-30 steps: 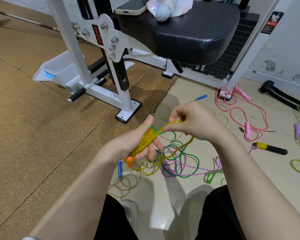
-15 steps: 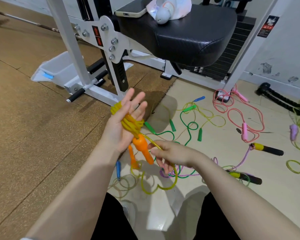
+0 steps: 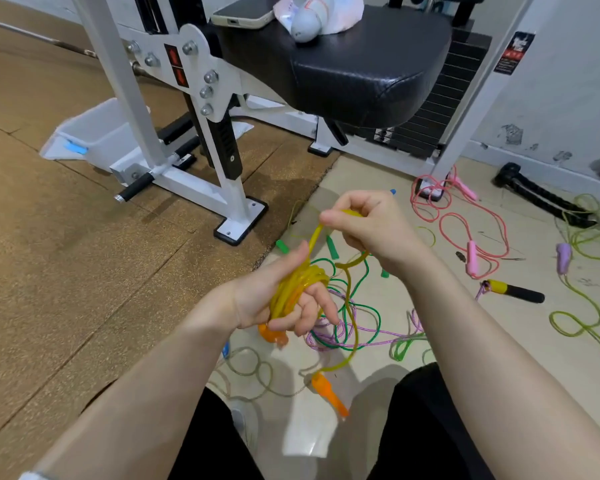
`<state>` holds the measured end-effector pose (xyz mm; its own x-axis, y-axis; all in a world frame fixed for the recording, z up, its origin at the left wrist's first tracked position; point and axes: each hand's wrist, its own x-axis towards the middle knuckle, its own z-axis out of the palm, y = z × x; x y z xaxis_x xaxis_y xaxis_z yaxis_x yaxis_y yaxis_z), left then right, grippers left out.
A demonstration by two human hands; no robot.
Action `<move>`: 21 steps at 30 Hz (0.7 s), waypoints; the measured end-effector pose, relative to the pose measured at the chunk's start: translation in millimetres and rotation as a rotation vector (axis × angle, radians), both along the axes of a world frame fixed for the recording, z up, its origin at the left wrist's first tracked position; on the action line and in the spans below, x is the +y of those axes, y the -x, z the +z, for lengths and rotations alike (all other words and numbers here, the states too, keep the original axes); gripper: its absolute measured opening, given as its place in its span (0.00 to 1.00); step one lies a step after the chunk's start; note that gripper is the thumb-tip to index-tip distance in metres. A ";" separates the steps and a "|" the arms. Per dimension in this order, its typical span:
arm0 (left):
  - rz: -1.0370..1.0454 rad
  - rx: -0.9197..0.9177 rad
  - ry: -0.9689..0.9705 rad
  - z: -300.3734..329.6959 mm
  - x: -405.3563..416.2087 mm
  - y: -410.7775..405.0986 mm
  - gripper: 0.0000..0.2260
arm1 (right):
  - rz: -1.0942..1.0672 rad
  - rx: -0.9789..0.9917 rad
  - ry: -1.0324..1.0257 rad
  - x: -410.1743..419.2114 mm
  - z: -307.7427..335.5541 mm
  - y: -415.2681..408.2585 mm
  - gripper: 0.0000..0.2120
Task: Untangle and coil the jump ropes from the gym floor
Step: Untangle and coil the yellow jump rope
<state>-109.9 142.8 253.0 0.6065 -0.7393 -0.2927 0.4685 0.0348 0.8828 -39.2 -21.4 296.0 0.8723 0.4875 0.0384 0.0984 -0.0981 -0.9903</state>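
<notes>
Head view: since a moment ago, the right hand [image 3: 371, 226] has swung up from low by the handle, laying another turn, so coiling is nearly done. Left hand [image 3: 281, 299], fingers loosely curled, carries the yellow rope [image 3: 298, 289] wound round it; right pinches the strand above; one orange handle [image 3: 328, 393] dangles below.

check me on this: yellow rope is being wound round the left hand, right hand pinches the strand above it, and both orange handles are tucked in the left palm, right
Not quite. The head view shows only one orange handle at the left hand; the other orange handle dangles free below on the loose end. The rest holds: the yellow rope is wound round the left hand, and the right hand pinches the strand above it.
</notes>
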 end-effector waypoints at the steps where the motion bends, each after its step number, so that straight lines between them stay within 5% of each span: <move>1: -0.069 0.000 0.100 -1.8 1.6 0.8 0.37 | -0.041 0.024 -0.022 3.3 -8.0 -2.4 0.12; 5: 0.004 -0.090 0.362 2.2 9.5 1.2 0.21 | 0.027 0.109 0.137 13.4 -52.0 5.1 0.13; 10: 0.788 -0.014 0.362 14.5 7.0 -7.4 0.18 | 0.348 0.301 0.471 0.9 -83.8 26.8 0.13; 13: 1.037 0.022 0.215 6.8 4.9 -20.1 0.16 | 0.573 0.346 0.674 0.4 -72.1 37.4 0.03; 15: 1.114 -0.048 -0.020 -4.2 6.2 -24.9 0.12 | 0.703 0.392 0.782 1.7 -55.0 43.0 0.16; 18: 0.919 -0.239 -0.449 -12.5 6.2 -23.6 0.11 | 0.846 0.331 0.797 1.6 -19.2 44.3 0.21; 21: 0.516 -0.377 -0.657 -10.1 -4.9 -14.8 0.23 | 0.696 0.039 0.637 0.6 9.3 33.9 0.07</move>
